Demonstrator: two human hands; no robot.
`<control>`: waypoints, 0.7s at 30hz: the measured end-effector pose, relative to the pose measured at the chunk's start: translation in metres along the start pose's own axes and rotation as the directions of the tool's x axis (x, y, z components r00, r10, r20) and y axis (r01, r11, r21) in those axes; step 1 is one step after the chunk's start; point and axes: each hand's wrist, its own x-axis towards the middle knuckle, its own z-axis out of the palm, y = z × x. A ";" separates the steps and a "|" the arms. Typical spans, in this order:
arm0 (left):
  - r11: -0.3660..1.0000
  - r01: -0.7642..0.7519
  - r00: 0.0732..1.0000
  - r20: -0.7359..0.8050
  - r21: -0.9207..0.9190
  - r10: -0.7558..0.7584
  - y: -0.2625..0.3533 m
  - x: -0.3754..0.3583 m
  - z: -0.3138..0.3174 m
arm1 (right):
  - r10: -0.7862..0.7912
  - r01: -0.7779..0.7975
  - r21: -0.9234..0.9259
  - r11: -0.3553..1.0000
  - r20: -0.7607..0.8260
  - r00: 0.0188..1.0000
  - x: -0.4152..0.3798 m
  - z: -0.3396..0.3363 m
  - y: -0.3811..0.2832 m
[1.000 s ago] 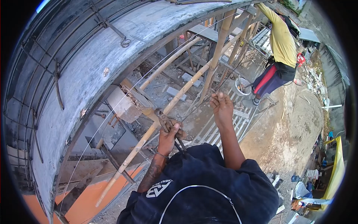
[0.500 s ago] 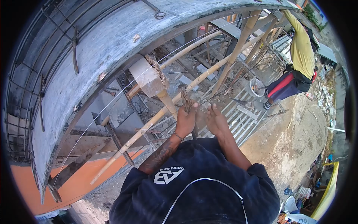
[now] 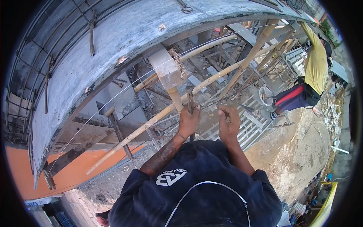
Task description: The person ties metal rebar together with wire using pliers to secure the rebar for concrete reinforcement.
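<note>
My left hand (image 3: 188, 122) is wrapped round a narrow, dark brown upright piece (image 3: 190, 99), which looks like rusty metal or wood; its lower end runs down toward my chest. To the right, at about the same height, my right hand (image 3: 229, 123) is closed with the fingers curled toward the thumb. A thin dark line, like wire, shows between the two hands; whether my right fingers grip it is too small to tell. Beyond the hands, a bamboo pole (image 3: 211, 78) runs diagonally.
A curved grey concrete edge (image 3: 124, 49) with a taut string arches ahead. Rebar (image 3: 28, 75) stands at the left. A wooden block on a bamboo post (image 3: 166, 70) is ahead. A person in a yellow shirt (image 3: 317, 68) bends by a white bucket (image 3: 265, 95) at the right.
My right hand has moved right, away from my left hand, and its fingers have curled in. My left hand keeps its hold. The view has shifted slightly.
</note>
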 end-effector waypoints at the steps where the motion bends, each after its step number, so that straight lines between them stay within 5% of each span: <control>1: 1.000 -0.008 1.000 0.005 -0.020 0.008 0.001 -0.003 0.000 | 0.003 -0.003 -0.003 1.000 -0.001 1.000 0.004 0.001 -0.003; 4: 0.990 -0.021 0.995 0.102 0.138 0.007 0.004 -0.005 -0.002 | -0.125 0.134 -0.028 0.991 0.205 0.971 0.021 0.003 -0.002; 6: 0.970 -0.061 0.991 0.131 0.235 0.031 0.009 -0.006 -0.005 | -0.158 0.226 -0.088 0.970 0.478 0.864 0.027 0.003 0.001; 12: 0.952 -0.040 0.965 0.260 0.302 -0.042 0.009 -0.011 -0.019 | -0.012 0.070 -0.041 0.997 0.775 0.631 0.046 -0.001 0.007; 16: 0.984 0.066 0.955 0.275 0.166 -0.111 -0.004 -0.013 -0.024 | -0.081 0.138 -0.007 0.990 0.782 0.618 0.046 0.004 0.015; 18: 0.995 0.084 0.952 0.289 0.059 -0.098 -0.008 -0.013 -0.026 | -0.143 0.113 0.087 0.990 0.631 0.763 0.037 0.012 0.019; 19: 0.987 0.142 0.954 0.277 -0.071 -0.117 -0.005 -0.014 -0.029 | -0.142 0.112 0.088 0.990 0.634 0.760 0.033 0.015 0.019; 21: 0.967 0.170 0.965 0.232 -0.188 -0.125 -0.013 -0.013 -0.034 | -0.178 0.191 -0.049 0.980 0.193 0.965 0.023 0.019 0.018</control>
